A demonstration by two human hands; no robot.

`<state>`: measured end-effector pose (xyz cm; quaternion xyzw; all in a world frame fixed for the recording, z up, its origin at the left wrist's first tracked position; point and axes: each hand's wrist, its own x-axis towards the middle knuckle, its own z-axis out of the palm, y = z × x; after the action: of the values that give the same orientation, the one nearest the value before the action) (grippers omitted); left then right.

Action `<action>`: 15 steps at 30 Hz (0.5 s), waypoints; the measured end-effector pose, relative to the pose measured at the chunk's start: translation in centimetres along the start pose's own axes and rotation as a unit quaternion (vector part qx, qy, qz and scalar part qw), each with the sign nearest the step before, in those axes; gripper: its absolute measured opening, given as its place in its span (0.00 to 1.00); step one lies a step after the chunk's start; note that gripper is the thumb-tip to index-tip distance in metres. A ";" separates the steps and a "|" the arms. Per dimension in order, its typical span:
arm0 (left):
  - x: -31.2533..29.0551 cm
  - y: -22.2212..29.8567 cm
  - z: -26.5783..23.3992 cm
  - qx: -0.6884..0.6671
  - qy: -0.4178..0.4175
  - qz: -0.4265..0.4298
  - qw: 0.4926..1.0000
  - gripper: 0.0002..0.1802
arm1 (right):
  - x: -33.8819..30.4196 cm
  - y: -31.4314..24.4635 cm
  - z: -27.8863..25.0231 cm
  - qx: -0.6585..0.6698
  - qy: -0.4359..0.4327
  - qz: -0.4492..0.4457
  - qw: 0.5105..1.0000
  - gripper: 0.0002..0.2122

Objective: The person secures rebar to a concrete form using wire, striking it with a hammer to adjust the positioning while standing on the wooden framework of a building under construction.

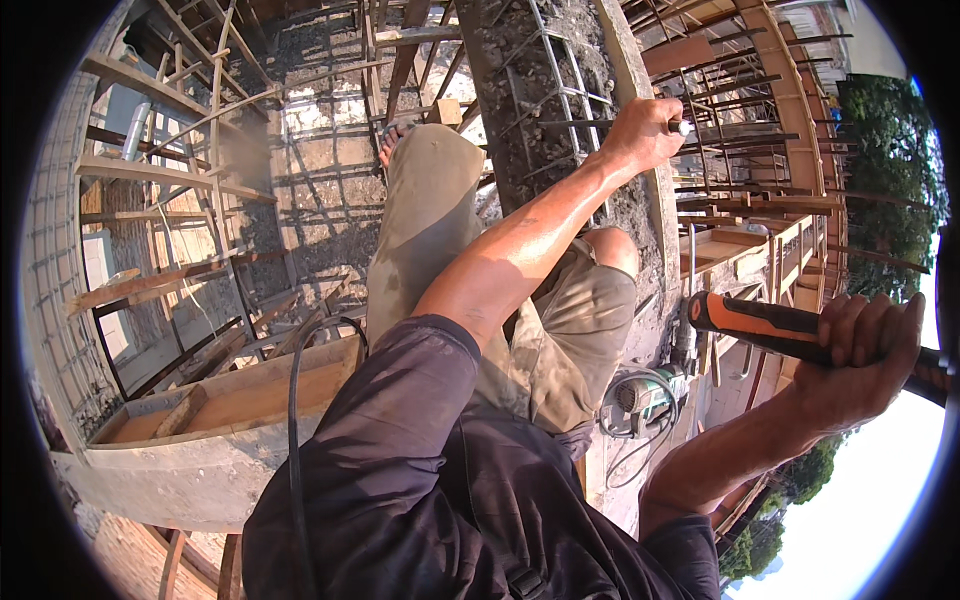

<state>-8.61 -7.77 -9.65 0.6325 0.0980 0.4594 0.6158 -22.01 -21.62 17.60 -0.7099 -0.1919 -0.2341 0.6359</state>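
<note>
With the left hand (648, 135) closed round a rod (684, 128) and the right (862, 350) gripping a hammer (760, 326), rebar (563, 95) lies partly bared, rough concrete (592, 52) seemingly left

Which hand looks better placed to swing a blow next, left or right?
Probably the right hand: held out to the side, it grips an orange-and-black handle. The left hand is over the concrete edge, closed around a rod with a pale end.
</note>
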 end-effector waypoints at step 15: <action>0.2 -2.1 -0.9 -0.011 -0.058 0.014 0.998 0.06 | -1.0 1.0 -2.8 0.061 -0.155 0.139 0.976 0.21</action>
<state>-8.21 -6.56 -11.59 0.6523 0.0480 0.4318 0.6211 -22.55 -24.50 16.44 -0.7172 -0.2017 -0.0189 0.6667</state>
